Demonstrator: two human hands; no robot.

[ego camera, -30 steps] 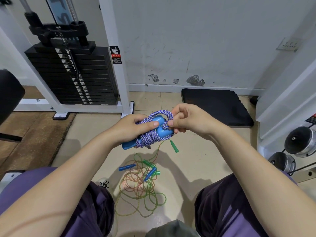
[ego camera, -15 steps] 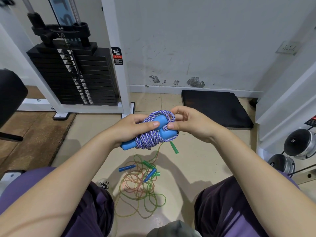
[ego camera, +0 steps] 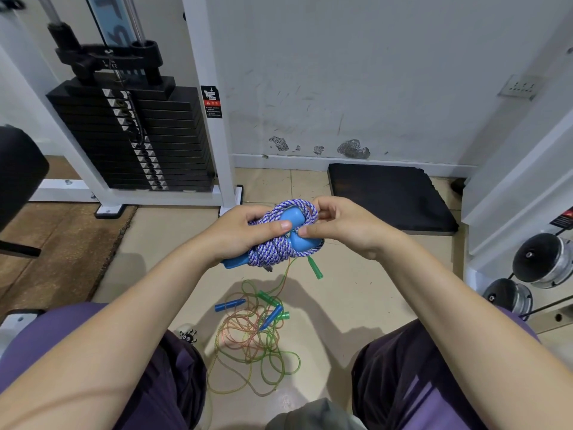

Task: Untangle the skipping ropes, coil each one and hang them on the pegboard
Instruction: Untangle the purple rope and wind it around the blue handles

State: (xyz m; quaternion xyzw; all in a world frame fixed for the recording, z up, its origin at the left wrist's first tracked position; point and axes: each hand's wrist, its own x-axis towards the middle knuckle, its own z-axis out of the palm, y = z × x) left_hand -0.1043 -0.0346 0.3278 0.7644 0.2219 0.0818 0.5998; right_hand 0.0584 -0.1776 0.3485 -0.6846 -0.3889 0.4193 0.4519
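A purple-and-white braided skipping rope [ego camera: 279, 246] with light blue handles is bundled in a coil between my hands, above the floor. My left hand [ego camera: 242, 234] grips the bundle from the left, thumb laid across the cord. My right hand [ego camera: 338, 226] pinches the cord at the coil's right side, beside a blue handle [ego camera: 302, 242]. On the tiles below lies a tangle of thin green and orange ropes [ego camera: 251, 339] with small dark blue handles [ego camera: 229, 305] and green handles [ego camera: 314, 268]. One thin strand rises from the tangle up to the bundle. No pegboard is in view.
A weight-stack machine [ego camera: 136, 141] with a white frame stands at the back left. A black mat [ego camera: 387, 197] lies against the wall at the right. Dumbbells [ego camera: 542, 262] sit on a rack at the far right. My knees frame the floor tangle.
My hands and the bundle have stayed almost in place. My right fingers have shifted slightly on the cord at the coil's right side.
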